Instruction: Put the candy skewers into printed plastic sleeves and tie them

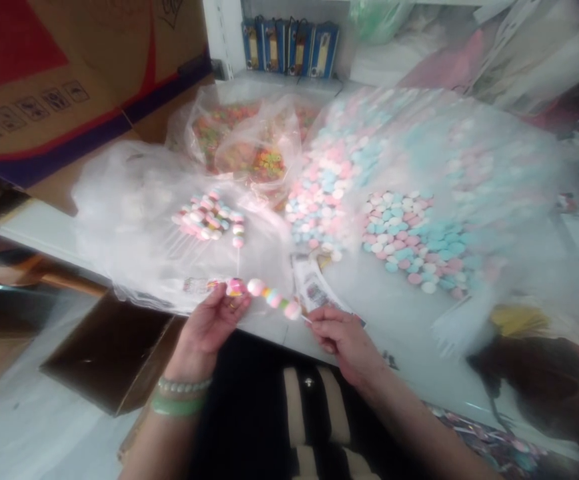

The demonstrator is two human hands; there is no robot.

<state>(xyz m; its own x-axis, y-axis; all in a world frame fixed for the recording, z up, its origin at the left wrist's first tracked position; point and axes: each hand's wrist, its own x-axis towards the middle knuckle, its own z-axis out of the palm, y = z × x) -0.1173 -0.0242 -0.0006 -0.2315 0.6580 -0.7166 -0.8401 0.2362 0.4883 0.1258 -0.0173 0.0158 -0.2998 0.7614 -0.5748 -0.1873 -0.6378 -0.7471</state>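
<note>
A thin skewer [273, 298] strung with pastel candy pieces runs between my two hands over the table's near edge. My left hand [213, 321] pinches its left end at a pink and yellow candy [235, 287]. At the bare right tip of the stick, my right hand [342, 335] is closed in a pinch. A bead bracelet and a green bangle [178, 400] sit on my left wrist. Finished candy skewers [210, 217] lie on a clear plastic bag [134, 227] just beyond my left hand.
Open bags of pink, white and blue round candies [409, 240] spread across the white table [399, 313]. A bag of multicoloured candies [264, 160] lies farther back. A large cardboard box [59, 87] stands at the left, blue packets [289, 47] on a shelf behind.
</note>
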